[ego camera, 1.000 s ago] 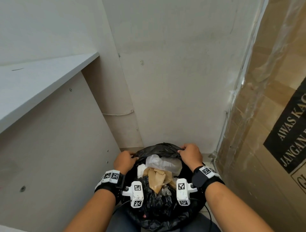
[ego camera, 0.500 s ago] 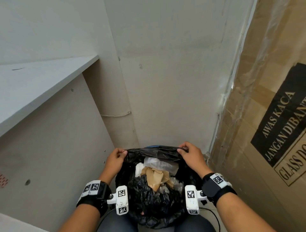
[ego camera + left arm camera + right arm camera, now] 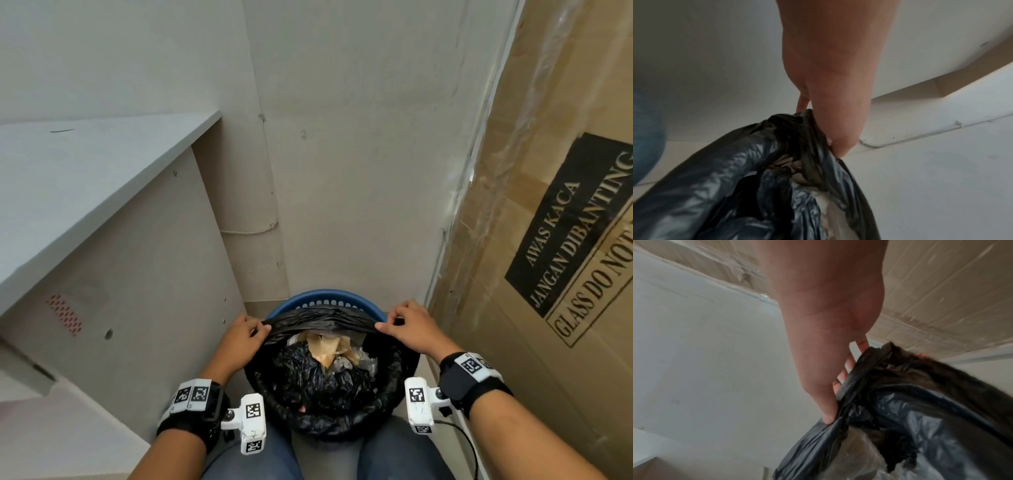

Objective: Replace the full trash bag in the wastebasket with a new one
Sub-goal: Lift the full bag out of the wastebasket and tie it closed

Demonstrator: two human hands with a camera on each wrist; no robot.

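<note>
The blue wastebasket (image 3: 329, 297) stands on the floor in the corner, and everything here is placed from it. The black trash bag (image 3: 318, 380) sits inside the wastebasket, full; its far edge is lifted off the far rim, leaving that rim bare, and is stretched taut between both hands above the opening. The left hand (image 3: 239, 339) is at the wastebasket's left side, its grip pinching the bunched bag edge between thumb and curled fingers; in the left wrist view the left hand (image 3: 830, 91) has the gathered black film (image 3: 797, 129) pressed under the thumb. The right hand (image 3: 412, 329) is at the wastebasket's right side, its grip likewise pinching the edge; the right wrist view shows the right hand (image 3: 828, 331) with its thumb laid along the folded film (image 3: 869, 369) and the fingers behind it. Inside the bag, crumpled brown paper (image 3: 325, 346) and clear plastic (image 3: 363, 363) lie on top of the load, toward the far side. Left of the wastebasket is a white shelf unit (image 3: 85, 171); right of it leans a large cardboard box (image 3: 548, 171) with a black glass warning label; behind it is the wall (image 3: 359, 137). The person's knees in jeans (image 3: 394, 452) flank its near side
</note>
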